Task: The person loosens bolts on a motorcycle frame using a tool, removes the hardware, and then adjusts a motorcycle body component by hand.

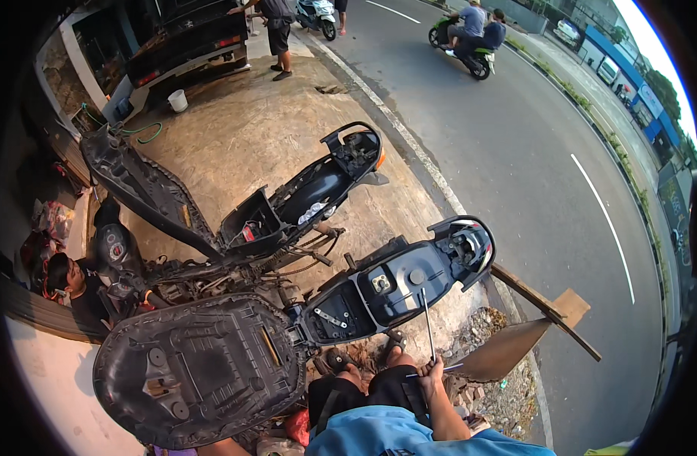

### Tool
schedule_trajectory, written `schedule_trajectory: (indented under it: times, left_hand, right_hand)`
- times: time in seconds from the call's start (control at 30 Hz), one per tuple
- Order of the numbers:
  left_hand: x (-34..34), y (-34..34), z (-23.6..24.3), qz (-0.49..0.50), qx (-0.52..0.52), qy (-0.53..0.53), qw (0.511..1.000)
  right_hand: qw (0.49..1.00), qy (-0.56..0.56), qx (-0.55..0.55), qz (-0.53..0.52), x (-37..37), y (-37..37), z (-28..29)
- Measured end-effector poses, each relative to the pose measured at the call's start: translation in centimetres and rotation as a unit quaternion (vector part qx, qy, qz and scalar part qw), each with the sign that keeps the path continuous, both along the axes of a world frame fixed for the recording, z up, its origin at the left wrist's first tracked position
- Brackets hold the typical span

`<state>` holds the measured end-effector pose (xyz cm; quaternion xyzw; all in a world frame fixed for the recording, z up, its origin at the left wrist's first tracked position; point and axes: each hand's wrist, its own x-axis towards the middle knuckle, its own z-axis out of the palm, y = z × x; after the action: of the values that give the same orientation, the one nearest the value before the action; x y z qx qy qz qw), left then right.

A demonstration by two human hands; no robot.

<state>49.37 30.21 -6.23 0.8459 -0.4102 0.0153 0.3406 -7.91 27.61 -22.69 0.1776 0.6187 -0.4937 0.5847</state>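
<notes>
My right hand [432, 371] is closed around the crossbar of a T-handle wrench [429, 325]. Its long metal shaft slants up over the fuel tank [420, 275] of the nearer motorcycle, the tip just below the round cap. That motorcycle's black seat [200, 365] is flipped open to the left, underside up. Below the seat's lower edge a bit of my left forearm shows; the seat hides the hand and its fingers. In the exposed storage tray [335, 315] lies a small metal bracket [331, 318].
A second motorcycle [287, 205] stands beyond, its seat [147, 178] raised. A person [79, 285] sits low at the left. A board on a wooden stick [546, 310] stands by the rubble [489, 342] at the kerb. A scooter with two riders [470, 38] is on the road.
</notes>
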Motion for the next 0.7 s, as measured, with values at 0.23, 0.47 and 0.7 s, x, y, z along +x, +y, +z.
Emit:
schedule_trajectory:
  times: [0.23, 0.47, 0.7]
  left_hand:
    - [-6.7, -5.6, -8.8, -0.107, 0.132, 0.019, 0.985]
    - [-6.3, -6.8, -4.8, -0.03, 0.158, -0.018, 0.987]
    - [-2.0, 2.2, 8.4, 0.263, 0.094, -0.086, 0.956]
  right_hand:
    - [0.997, 0.013, -0.045, -0.056, -0.4, -3.8, 1.0]
    - [0.995, -0.099, 0.013, 0.022, -2.8, 0.5, -0.1]
    - [0.991, 0.003, -0.001, 0.132, -7.0, 1.1, 0.2]
